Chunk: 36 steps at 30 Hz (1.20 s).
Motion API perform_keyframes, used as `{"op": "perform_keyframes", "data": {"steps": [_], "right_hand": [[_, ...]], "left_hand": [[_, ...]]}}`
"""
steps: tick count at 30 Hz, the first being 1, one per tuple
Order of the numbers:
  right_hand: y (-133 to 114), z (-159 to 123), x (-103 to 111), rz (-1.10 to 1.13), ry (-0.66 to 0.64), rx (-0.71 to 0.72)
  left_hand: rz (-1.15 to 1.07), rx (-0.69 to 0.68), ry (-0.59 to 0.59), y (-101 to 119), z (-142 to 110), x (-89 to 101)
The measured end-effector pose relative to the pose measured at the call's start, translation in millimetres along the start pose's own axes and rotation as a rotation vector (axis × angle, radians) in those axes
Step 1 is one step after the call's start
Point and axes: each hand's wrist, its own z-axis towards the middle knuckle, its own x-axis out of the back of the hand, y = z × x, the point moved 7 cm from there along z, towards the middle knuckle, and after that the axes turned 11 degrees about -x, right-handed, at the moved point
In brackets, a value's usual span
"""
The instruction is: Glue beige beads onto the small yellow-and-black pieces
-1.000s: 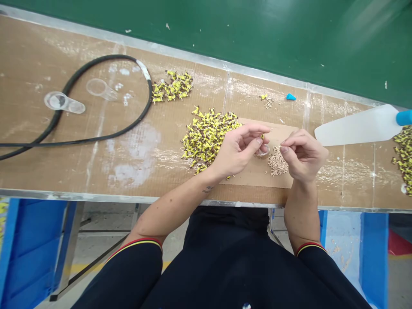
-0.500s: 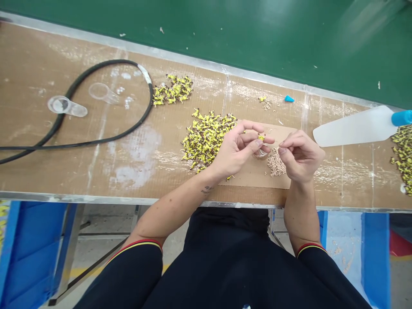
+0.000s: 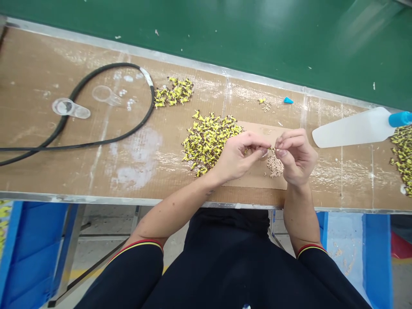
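Observation:
My left hand (image 3: 236, 155) is closed in a pinch on a small yellow figure, mostly hidden by the fingertips. Facing it, my right hand (image 3: 296, 156) pinches a tiny pale piece between thumb and forefinger. The fingertips of both hands nearly meet. Below them lies a heap of tiny pale pieces (image 3: 275, 167) on a flat cardboard sheet (image 3: 254, 182). Left of my left hand spreads a big pile of small yellow-and-brown figures (image 3: 207, 139).
A white squeeze bottle (image 3: 354, 127) lies on its side at right, near more yellow figures (image 3: 404, 150). A blue cap (image 3: 288, 100) sits farther back. To the left are a looped black cable (image 3: 109, 66) and clear plastic scoops (image 3: 71, 108). Blue bins (image 3: 32, 249) stand below the table edge.
My hands have come together. The left hand has turned so its fingers cover more of the yellow figure, and the right hand has shifted left toward it with the pale piece.

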Motion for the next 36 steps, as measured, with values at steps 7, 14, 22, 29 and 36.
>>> {"op": "perform_keyframes", "data": {"steps": [7, 14, 22, 29, 36], "right_hand": [[6.1, -0.5, -3.3, 0.035, -0.053, -0.073], [11.9, -0.5, -4.0, -0.006, -0.022, -0.127], [5.8, -0.1, -8.9, 0.038, 0.003, -0.120], [6.3, 0.2, -8.4, 0.016, 0.022, -0.116], [5.9, 0.1, -8.8, 0.022, -0.008, -0.101]], "left_hand": [[-0.070, 0.087, 0.075, -7.1, -4.0, 1.9], [0.039, 0.015, 0.143, 1.3, -2.4, 8.1], [0.175, -0.227, 0.164, 21.4, -3.4, 8.4], [0.297, -0.300, 0.141, 22.7, -9.2, 6.1], [0.365, -0.392, 0.140, 28.6, -9.6, 4.0]]}}
